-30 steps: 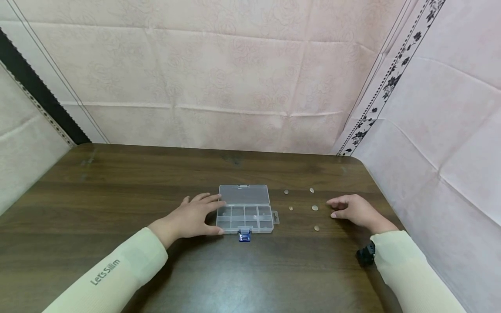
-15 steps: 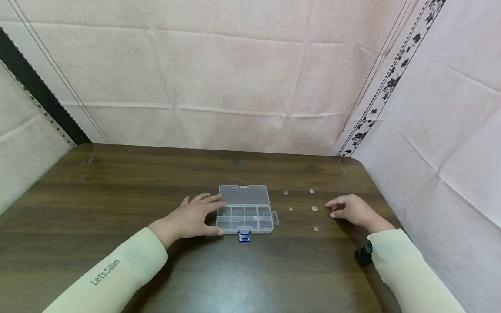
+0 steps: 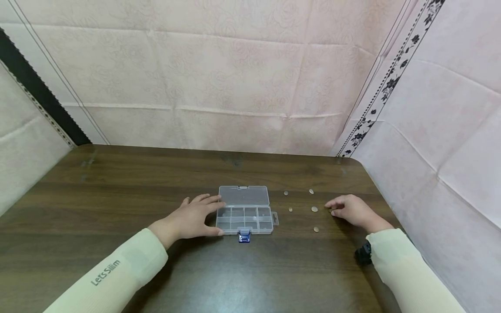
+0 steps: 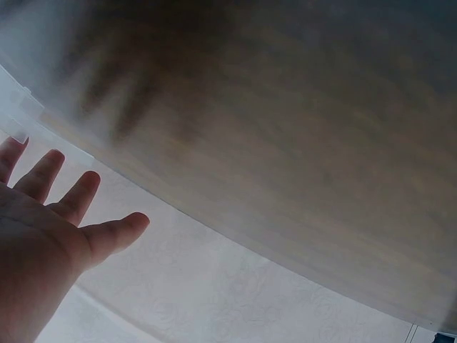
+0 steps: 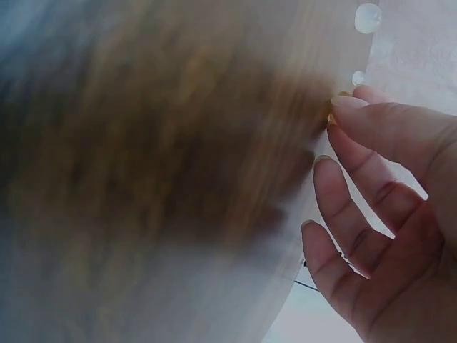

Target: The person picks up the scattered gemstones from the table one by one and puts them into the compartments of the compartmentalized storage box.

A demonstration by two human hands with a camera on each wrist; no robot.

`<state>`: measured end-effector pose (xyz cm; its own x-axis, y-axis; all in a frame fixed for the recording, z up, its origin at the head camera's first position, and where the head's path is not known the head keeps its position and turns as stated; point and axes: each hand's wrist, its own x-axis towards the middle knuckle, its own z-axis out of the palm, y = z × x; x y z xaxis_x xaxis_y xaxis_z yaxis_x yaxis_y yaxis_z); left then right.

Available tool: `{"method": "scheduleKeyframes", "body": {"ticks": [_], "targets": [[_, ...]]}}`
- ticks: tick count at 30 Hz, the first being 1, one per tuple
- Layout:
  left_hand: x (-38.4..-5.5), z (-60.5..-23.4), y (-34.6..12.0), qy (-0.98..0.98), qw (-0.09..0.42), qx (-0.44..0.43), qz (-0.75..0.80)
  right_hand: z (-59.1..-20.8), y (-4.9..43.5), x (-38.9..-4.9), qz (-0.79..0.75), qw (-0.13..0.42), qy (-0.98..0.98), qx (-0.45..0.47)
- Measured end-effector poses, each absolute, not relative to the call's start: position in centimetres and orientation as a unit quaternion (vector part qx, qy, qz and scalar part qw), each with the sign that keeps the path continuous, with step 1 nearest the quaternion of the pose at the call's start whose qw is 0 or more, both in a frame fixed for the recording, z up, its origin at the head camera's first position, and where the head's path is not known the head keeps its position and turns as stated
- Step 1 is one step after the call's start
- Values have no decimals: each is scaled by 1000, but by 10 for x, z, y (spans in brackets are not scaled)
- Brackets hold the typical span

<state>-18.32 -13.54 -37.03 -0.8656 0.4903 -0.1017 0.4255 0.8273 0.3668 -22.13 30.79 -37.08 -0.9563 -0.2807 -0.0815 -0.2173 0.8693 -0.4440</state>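
A clear plastic compartment box lies on the table with its lid folded back and a blue clasp at the front. Spread along its left side, my left hand touches the edge with its fingers and thumb. Several small, pale, round pieces lie to the right of the box. Beyond them, my right hand pinches a small yellowish piece between thumb and index finger, mostly hidden by the fingertips. The other fingers of this hand are loosely bent in the right wrist view.
The brown wooden table reaches back to a pale patterned cloth. Another cloth hangs close along the right side. A hanging tab sticks out from the box's right end.
My right hand has shifted very slightly left, and its thumb and index finger have closed on the small yellowish piece. My left hand stays at the box.
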Motion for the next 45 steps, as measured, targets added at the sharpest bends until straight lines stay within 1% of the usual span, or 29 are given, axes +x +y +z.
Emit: {"method": "scheduleKeyframes", "body": {"ticks": [17, 30, 40, 45], "targets": [[-184, -370, -136, 951, 94, 243, 169, -370, 302, -223, -212, 36, 968, -132], [-183, -370, -136, 951, 95, 241, 169, -365, 292, -223, -201, -19, 968, -147], [-183, -371, -136, 950, 92, 244, 171, -359, 277, -219, -187, -89, 959, -193], [-183, -371, -136, 951, 94, 243, 170, -359, 271, -217, -178, -113, 957, -201]]}}
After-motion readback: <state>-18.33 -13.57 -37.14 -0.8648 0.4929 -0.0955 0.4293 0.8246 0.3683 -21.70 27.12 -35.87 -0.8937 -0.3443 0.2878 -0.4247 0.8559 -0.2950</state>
